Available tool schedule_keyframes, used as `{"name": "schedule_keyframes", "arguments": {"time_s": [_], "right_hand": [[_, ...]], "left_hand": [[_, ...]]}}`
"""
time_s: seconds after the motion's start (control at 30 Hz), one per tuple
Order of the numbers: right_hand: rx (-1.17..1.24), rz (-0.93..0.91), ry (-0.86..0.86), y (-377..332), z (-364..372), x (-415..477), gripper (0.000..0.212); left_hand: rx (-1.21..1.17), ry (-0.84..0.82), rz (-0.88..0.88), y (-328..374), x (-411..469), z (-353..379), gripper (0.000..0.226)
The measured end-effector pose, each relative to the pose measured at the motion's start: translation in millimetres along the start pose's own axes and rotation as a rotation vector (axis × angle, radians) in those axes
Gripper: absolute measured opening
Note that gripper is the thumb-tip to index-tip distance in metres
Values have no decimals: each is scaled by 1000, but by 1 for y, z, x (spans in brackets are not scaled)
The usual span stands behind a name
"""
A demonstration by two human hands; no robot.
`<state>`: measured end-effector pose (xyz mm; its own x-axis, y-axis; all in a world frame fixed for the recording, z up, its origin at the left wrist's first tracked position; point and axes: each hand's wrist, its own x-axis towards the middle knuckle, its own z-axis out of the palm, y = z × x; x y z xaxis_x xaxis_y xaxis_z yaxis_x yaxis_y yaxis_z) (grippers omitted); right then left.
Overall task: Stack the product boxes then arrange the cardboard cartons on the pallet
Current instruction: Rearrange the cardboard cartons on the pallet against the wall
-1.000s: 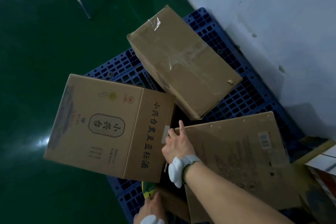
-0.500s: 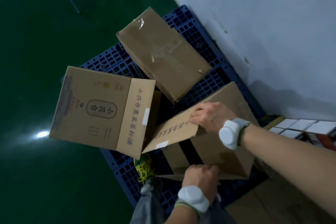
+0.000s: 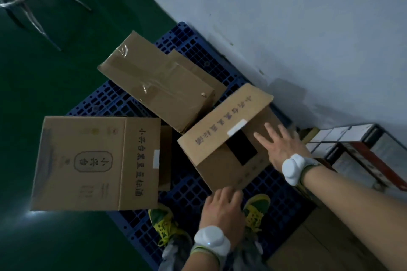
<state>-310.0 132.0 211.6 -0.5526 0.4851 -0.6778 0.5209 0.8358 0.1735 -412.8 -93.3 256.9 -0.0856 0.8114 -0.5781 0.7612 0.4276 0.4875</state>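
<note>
While both feet in green-and-yellow sneakers (image 3: pixel 164 224) stand on the blue plastic grid pallet (image 3: pixel 187 191), the right hand (image 3: pixel 280 144) lies flat, fingers spread, on top of the brown cardboard carton with printed characters (image 3: pixel 222 136) — gripping nothing. The left hand (image 3: pixel 223 207) rests at that carton's near lower edge, fingers loosely extended; whether it grips the edge I cannot tell. A taped plain brown carton (image 3: pixel 158 81) lies behind on the pallet, and a larger printed carton (image 3: pixel 94 163) overhangs the pallet's left edge. White product boxes (image 3: pixel 352 143) sit at the right, by the wall.
</note>
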Motion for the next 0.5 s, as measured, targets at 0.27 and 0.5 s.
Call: {"name": "schedule_keyframes", "arguments": {"time_s": [0.27,0.5], "right_hand": [[374,315,128,-30,26,-30,97],[649,495,314,3,6,36,88]], "left_hand": [[214,94,-140,-52,8,-13,63],[122,-89,-308,-67,60,-15,89]]}}
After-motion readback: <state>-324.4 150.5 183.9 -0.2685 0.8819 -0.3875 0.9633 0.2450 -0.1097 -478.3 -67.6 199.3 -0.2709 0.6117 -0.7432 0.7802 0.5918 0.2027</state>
